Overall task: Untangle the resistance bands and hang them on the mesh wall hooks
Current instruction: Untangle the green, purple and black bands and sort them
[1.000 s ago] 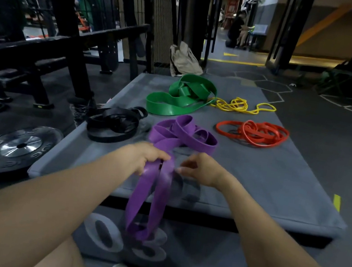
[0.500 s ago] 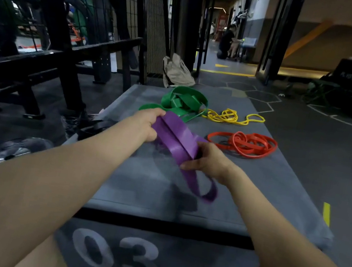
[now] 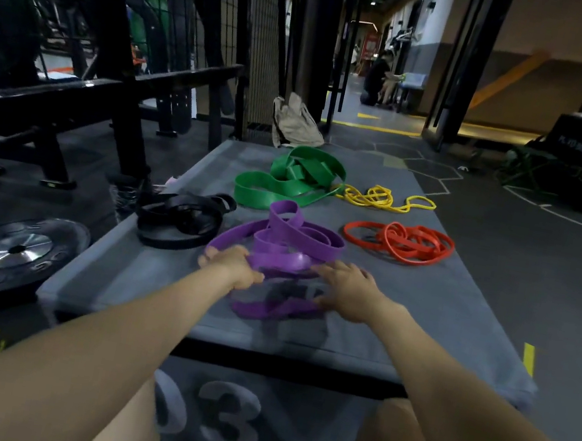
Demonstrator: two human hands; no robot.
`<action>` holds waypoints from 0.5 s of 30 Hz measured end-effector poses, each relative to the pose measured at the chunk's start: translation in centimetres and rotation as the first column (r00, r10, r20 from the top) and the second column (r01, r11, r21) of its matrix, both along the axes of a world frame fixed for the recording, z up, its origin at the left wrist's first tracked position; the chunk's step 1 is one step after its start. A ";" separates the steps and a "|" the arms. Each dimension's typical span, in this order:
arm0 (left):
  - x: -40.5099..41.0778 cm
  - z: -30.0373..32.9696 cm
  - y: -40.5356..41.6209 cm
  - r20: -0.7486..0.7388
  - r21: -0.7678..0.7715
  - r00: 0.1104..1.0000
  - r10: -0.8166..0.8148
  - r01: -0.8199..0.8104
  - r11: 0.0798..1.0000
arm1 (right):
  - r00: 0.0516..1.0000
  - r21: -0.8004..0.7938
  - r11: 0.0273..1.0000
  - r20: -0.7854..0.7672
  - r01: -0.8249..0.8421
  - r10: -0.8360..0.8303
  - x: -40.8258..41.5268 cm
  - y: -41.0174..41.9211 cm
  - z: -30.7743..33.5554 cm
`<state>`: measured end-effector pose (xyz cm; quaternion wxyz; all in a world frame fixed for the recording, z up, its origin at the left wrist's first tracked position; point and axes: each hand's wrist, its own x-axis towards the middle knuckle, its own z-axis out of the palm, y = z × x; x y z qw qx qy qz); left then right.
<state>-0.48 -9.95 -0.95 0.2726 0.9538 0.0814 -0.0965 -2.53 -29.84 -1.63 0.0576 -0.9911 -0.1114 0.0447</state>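
On the grey soft box (image 3: 438,324), near its front edge, the purple band (image 3: 298,237) now lies down again in loose coils; 0.5 s ago both hands held it stretched above the top. The left hand (image 3: 230,268) curls its fingers round 1 strand. The right hand (image 3: 347,288) rests on the coils, fingers loosely spread. I judge the band is still tangled and not ready for hanging; the hooks are not visible.

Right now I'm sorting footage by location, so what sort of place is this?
Most likely a gym: a round black metal weight plate on the floor, coloured rubber resistance bands like the wide purple one, and a grey padded plyo box.
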 end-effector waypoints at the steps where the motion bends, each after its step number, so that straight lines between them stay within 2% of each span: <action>1: 0.0 0.7 0.1 0.040 0.001 0.999 0.009 -0.009 1.000 | 1.000 0.010 1.000 0.017 0.009 -0.009 0.1 0.1 0.8; 6: 1.2 4.0 0.5 0.224 -0.094 0.972 -0.070 0.093 0.991 | 0.994 0.124 0.992 0.102 0.022 -0.035 2.0 0.3 3.9; 9: 3.4 5.1 0.7 0.287 -0.121 0.949 -0.129 0.169 0.978 | 0.991 0.175 0.984 0.125 0.027 -0.049 4.2 0.3 5.2; 15: 11.2 6.1 1.2 0.352 -0.116 0.926 -0.137 0.189 0.975 | 0.978 0.302 0.951 0.168 0.072 -0.127 11.5 -0.3 6.4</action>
